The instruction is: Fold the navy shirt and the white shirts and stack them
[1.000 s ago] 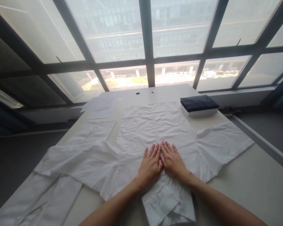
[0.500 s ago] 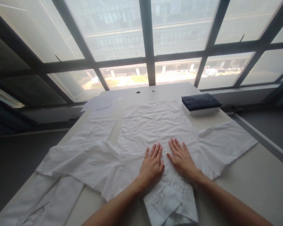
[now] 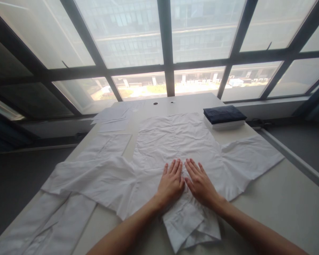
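A white short-sleeved shirt [image 3: 172, 141] lies spread flat on the pale table [image 3: 281, 209], collar end towards me and sleeves out to both sides. My left hand [image 3: 172, 181] rests palm down on the shirt near the collar, fingers stretched out flat. My right hand [image 3: 199, 180] lies flat right beside it, fingers extended and slightly apart. Neither hand holds anything. The crumpled collar [image 3: 191, 226] sits just below my wrists.
A stack of folded garments [image 3: 224, 117], dark blue on top of white, stands at the far right of the table. More white garments lie at the left [image 3: 106, 145] and near left corner [image 3: 42, 226]. Paper sheets [image 3: 113, 118] lie far left. Large windows stand behind.
My right hand slid out to the right across the shirt, then came back in beside my left hand. The left hand stayed nearly still.
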{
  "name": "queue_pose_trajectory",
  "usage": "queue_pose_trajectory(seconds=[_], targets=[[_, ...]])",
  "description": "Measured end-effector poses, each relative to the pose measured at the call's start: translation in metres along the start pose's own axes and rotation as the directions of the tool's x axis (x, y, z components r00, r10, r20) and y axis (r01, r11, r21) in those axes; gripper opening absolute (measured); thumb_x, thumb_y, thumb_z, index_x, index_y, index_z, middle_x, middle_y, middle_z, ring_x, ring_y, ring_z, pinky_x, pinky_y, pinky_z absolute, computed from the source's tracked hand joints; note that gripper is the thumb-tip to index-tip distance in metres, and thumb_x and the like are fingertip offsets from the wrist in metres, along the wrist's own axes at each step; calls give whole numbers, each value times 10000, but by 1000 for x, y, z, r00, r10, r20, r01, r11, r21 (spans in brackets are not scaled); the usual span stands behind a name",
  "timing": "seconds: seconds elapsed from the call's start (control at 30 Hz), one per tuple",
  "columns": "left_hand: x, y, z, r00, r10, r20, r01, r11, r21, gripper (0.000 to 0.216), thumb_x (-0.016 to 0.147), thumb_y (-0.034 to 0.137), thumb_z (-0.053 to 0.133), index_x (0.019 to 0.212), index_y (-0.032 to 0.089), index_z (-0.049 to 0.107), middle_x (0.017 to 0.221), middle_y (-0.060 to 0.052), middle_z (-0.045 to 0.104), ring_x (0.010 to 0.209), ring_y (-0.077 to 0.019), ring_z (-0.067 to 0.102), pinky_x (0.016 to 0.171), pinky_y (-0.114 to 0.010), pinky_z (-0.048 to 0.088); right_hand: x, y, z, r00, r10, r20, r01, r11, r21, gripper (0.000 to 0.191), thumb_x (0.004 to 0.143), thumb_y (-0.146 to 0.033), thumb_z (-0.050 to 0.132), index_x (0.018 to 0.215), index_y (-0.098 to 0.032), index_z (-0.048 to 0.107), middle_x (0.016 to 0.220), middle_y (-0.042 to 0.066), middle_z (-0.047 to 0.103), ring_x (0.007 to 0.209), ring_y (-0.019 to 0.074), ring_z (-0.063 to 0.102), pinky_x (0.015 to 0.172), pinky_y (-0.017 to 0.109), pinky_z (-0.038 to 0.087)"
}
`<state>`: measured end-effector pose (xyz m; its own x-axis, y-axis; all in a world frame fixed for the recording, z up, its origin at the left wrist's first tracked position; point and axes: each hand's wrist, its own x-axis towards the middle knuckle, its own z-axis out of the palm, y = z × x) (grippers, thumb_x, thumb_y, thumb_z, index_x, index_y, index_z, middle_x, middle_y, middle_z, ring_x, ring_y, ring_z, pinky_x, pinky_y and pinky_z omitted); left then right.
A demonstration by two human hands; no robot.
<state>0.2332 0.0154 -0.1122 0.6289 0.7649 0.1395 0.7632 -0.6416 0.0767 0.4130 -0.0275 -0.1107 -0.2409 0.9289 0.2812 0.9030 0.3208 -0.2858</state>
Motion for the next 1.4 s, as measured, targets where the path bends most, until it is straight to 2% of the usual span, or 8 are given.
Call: queue_pose_trajectory(seconds=[0.07,0.2,0.33,0.63,0.87,1.4], targets=[[0,0,0,1000,5,1,-5,1000,8,604,988,313,353,1565,152,279,1642,-60,210,1528,-226,115,1230,-495,165,-2,-8,8,999,7,39,-7,1000,15,599,1007,-305,358,1572,-133,254,1626,102,251,1522,221,146,1216,481,197],[0,0,1,1000,-3,-13,3,1000,-3,600,987,306,351,1563,152,283,1640,-58,222,1527,-218,124,1233,-484,160,-3,-3,12,991,119,62,-119,993,3,618,1016,-361,348,1574,-116,238,1634,112,211,1524,229,130,1218,483,183],[1,0,1,1000,-14,-6,14,999,-31,612,980,316,363,1565,154,282,1636,-60,234,1525,-227,132,1234,-492,150,-2,-2,6,986,126,105,-125,992,-22,600,1016,-376,345,1561,-132,289,1639,99,193,1526,229,118,1225,482,148],[1,0,-1,1000,-15,10,16,999,-52,609,982,308,353,1565,146,279,1637,-68,229,1526,-223,129,1233,-482,148,0,-5,5,975,139,176,-137,990,-26,583,988,-339,375,1545,-168,344,1624,89,259,1513,238,188,1220,491,107],[2,-3,-5,997,-28,78,36,994,-102,649,974,323,385,1547,41,270,1633,-145,202,1526,-237,115,1233,-470,154,-3,-7,8,943,314,113,-300,946,-124,645,976,-473,408,1558,-209,320,1648,93,175,1527,269,101,1202,547,25],[2,-3,-6,999,-23,31,25,995,-93,637,972,327,402,1546,73,294,1627,-126,238,1520,-231,155,1229,-457,180,-3,-6,8,946,301,116,-289,951,-113,641,974,-475,397,1552,-203,337,1644,100,202,1524,273,117,1199,541,47]])
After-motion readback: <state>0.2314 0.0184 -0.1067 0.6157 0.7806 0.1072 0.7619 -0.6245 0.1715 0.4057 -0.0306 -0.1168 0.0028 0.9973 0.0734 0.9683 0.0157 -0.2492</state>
